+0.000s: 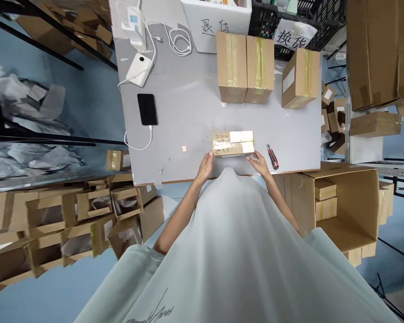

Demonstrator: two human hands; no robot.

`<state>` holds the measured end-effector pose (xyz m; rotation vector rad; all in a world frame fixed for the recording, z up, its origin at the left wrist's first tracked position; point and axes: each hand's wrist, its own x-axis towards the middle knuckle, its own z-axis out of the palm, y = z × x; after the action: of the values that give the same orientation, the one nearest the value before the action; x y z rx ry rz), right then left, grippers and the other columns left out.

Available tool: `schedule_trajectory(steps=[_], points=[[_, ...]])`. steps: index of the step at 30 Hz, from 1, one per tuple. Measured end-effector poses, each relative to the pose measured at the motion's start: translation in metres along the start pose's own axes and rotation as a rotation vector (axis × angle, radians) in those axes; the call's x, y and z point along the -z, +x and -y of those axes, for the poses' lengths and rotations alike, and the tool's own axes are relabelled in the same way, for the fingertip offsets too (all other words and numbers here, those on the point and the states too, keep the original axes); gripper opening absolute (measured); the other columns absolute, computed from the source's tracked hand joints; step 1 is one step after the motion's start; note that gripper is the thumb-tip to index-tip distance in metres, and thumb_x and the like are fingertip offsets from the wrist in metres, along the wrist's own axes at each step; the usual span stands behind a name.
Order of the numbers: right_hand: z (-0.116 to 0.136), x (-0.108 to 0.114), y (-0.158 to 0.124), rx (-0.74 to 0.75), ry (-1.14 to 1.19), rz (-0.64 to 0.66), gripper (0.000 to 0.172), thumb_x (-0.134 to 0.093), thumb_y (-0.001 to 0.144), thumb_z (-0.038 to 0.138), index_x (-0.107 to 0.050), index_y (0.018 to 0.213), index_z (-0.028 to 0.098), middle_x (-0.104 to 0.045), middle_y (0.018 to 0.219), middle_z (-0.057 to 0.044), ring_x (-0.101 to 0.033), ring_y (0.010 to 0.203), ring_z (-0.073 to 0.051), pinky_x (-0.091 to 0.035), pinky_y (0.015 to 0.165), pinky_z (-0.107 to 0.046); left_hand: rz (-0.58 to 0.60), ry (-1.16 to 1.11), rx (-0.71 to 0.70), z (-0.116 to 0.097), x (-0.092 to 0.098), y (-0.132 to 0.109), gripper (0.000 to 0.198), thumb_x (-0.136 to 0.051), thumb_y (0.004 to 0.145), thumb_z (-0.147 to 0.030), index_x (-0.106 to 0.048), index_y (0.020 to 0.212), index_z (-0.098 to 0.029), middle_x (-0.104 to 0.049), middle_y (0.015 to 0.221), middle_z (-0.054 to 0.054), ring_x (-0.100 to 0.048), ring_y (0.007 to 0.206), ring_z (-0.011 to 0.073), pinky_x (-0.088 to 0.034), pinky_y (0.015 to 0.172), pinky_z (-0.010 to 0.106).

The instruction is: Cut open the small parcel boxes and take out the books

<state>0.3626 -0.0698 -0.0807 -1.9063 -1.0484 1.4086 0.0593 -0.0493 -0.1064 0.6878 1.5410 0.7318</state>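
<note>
A small cardboard box [222, 150] with tape, white labels and dark markings lies near the table's front edge, right before my body. My left hand [206, 166] grips its lower left corner, thumb on the near side. At the lower right corner, my right hand [259, 164] holds the box between thumb and fingers; some fingertips are hidden. A red and black box cutter [272, 157] rests just right of my right hand. To the left of the box lies a small pinkish square [184, 148].
Three taped cardboard boxes [231, 67] stand at the back right of the grey table [182, 107]. Behind them are a white bin [205, 38] and a black crate [262, 22]. A phone [147, 109] and cables lie left. A large open carton [346, 233] stands right of me.
</note>
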Motion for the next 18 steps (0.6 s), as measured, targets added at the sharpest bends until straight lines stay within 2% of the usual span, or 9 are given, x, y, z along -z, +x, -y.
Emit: schedule_trajectory(steps=[7, 13, 15, 18], points=[[0.019, 0.013, 0.000, 0.081, 0.087, -0.022, 0.094, -0.085, 0.082, 0.077, -0.065, 0.155, 0.020, -0.067, 0.162, -0.022, -0.068, 0.148, -0.039, -0.056, 0.127, -0.060, -0.018, -0.037, -0.124, -0.023, 0.014, -0.010, 0.060, -0.064, 0.108, -0.070, -0.070, 0.145, -0.022, -0.072, 0.154, 0.018, -0.067, 0.147, 0.0331, -0.057, 0.121, 0.049], [0.036, -0.005, 0.009, 0.114, 0.170, 0.115, 0.087, -0.079, 0.091, 0.070, -0.058, 0.159, 0.020, -0.073, 0.154, -0.019, -0.070, 0.145, -0.034, -0.054, 0.129, -0.056, 0.029, -0.070, -0.107, -0.031, 0.010, -0.002, 0.062, -0.064, 0.109, -0.068, -0.068, 0.148, -0.020, -0.075, 0.150, 0.020, -0.077, 0.131, 0.0319, -0.059, 0.118, 0.049], [0.035, -0.009, 0.012, 0.125, 0.148, 0.050, 0.080, -0.076, 0.094, 0.067, -0.060, 0.157, 0.020, -0.070, 0.157, -0.020, -0.068, 0.148, -0.034, -0.054, 0.129, -0.054, 0.039, -0.025, -0.075, -0.028, 0.005, 0.002, 0.058, -0.067, 0.107, -0.064, -0.070, 0.144, -0.020, -0.073, 0.152, 0.020, -0.079, 0.127, 0.0322, -0.059, 0.116, 0.049], [0.024, -0.002, 0.011, 0.085, 0.053, -0.143, 0.070, -0.069, 0.098, 0.062, -0.064, 0.152, 0.018, -0.068, 0.159, -0.023, -0.066, 0.149, -0.036, -0.054, 0.128, -0.056, 0.029, 0.060, -0.025, -0.019, 0.000, 0.005, 0.055, -0.063, 0.107, -0.058, -0.070, 0.146, -0.021, -0.071, 0.156, 0.018, -0.077, 0.130, 0.0329, -0.057, 0.120, 0.052]])
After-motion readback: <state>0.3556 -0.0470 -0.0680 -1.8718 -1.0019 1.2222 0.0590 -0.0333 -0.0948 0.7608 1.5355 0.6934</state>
